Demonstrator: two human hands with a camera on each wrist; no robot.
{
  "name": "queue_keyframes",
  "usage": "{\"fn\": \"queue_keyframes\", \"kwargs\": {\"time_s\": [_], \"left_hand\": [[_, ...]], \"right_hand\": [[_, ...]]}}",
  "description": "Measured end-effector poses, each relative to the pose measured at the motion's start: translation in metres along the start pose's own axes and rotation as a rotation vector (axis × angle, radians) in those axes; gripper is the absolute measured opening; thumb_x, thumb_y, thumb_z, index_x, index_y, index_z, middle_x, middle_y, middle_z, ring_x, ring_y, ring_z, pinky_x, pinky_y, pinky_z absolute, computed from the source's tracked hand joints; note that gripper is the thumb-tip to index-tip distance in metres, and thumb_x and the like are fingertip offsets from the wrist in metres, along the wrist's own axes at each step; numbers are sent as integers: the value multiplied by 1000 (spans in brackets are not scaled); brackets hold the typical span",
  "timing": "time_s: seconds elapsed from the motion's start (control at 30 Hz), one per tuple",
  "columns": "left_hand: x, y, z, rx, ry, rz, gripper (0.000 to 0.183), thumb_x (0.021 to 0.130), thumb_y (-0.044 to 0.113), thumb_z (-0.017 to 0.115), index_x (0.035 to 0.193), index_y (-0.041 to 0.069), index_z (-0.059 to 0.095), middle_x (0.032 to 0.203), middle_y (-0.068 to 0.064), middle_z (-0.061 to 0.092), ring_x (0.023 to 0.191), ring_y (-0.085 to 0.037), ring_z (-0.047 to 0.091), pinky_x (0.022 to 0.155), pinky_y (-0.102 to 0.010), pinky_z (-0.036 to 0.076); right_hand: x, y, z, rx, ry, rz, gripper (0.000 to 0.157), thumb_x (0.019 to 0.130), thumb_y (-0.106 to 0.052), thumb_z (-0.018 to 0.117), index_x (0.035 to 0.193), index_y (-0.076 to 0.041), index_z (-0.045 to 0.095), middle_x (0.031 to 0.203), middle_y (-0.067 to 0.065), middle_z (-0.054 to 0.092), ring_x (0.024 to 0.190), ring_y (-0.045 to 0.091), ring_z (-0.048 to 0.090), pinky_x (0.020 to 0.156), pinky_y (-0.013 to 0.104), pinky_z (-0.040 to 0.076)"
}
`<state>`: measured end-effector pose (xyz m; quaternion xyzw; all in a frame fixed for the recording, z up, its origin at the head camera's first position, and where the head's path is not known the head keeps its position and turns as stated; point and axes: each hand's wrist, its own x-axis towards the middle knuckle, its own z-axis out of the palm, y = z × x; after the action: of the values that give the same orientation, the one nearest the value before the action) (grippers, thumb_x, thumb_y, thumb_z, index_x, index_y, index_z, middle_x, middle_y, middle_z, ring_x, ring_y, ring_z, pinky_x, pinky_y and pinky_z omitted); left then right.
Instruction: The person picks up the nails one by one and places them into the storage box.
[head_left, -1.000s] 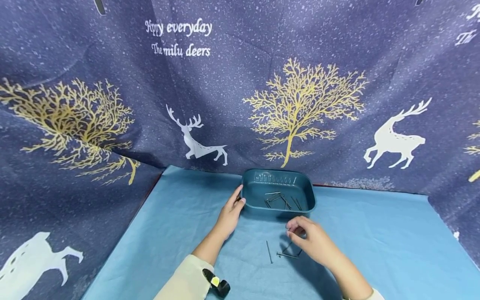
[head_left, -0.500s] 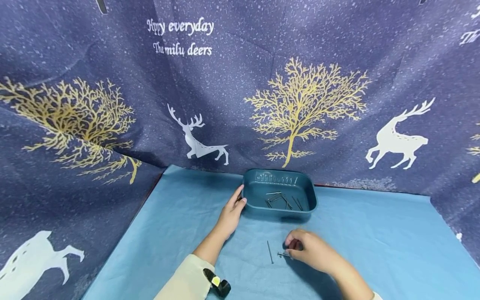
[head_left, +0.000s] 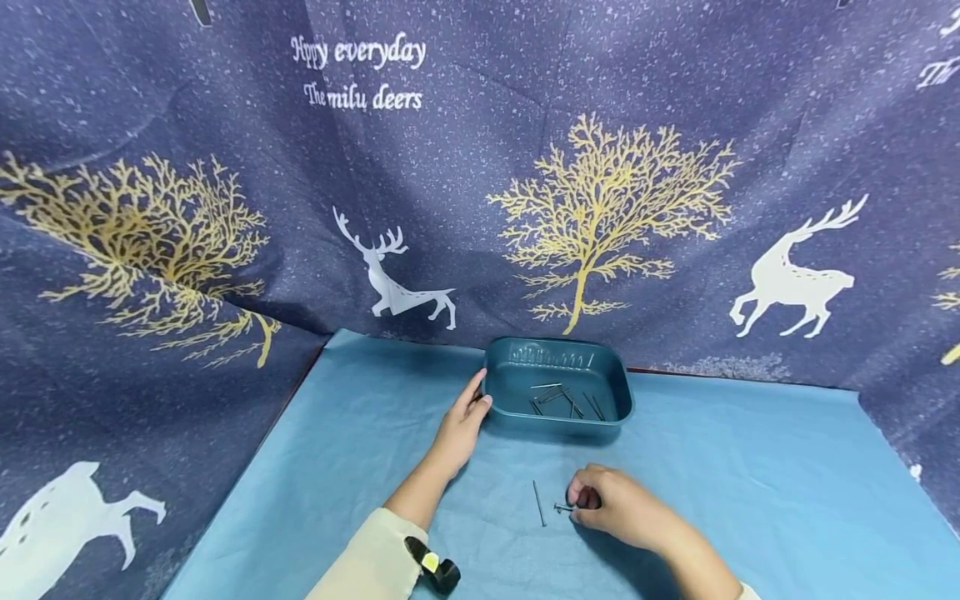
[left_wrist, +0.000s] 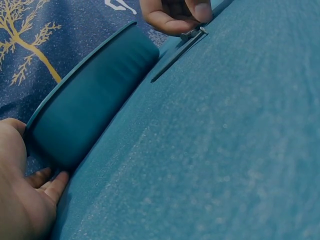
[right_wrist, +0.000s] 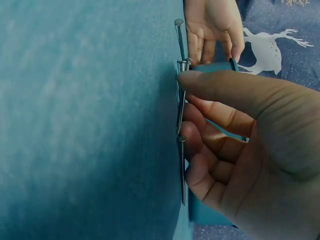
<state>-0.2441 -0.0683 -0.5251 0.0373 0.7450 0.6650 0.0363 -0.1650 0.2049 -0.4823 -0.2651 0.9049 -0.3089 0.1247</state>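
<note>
My left hand (head_left: 455, 431) rests on the left end of the teal plastic tray (head_left: 551, 423), fingers laid along its wall and thumb at the front corner. Several nails (head_left: 551, 395) lie scattered inside the tray. On the blue cloth in front of it, my right hand (head_left: 622, 507) pinches at a nail (right_wrist: 183, 97) with thumb and forefinger; its head pokes out leftward. Another nail (right_wrist: 183, 170) lies by the curled lower fingers. Just left of the hand is a loose nail (head_left: 539, 503), separate from the fingers. The palm partly hides the nails from the head view.
Blue cloth (head_left: 750, 475) covers the table. Behind it hangs a dark blue curtain (head_left: 465, 167) printed with deer and yellow trees, close to the tray's far side. A black strap device (head_left: 433, 565) sits on my left sleeve.
My right hand has come down from near the tray's front edge to the nails on the cloth, and its fingers have closed in on one. My left hand and the tray keep their places.
</note>
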Motion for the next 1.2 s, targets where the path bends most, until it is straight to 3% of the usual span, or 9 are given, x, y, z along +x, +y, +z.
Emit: {"fn": "queue_keyframes", "kwargs": {"time_s": [0.67,1.2], "left_hand": [[-1,1,0,-1,3,13,60,106,49,49,160,33,30,168,-8,26,153,-30,32,122,-51,35],[0,2,0,-8,0,0,60,103,53,50,159,39,31,168,-5,25,153,-27,32,123,-49,34]], "right_hand": [[0,2,2,-34,0,-7,11,90,-17,76,85,-22,67,81,-13,54,72,-4,48,63,19,45],[2,-1,3,-19,52,-21,14,90,-13,74,84,-23,66,81,-14,56,72,-5,49,63,18,47]]}}
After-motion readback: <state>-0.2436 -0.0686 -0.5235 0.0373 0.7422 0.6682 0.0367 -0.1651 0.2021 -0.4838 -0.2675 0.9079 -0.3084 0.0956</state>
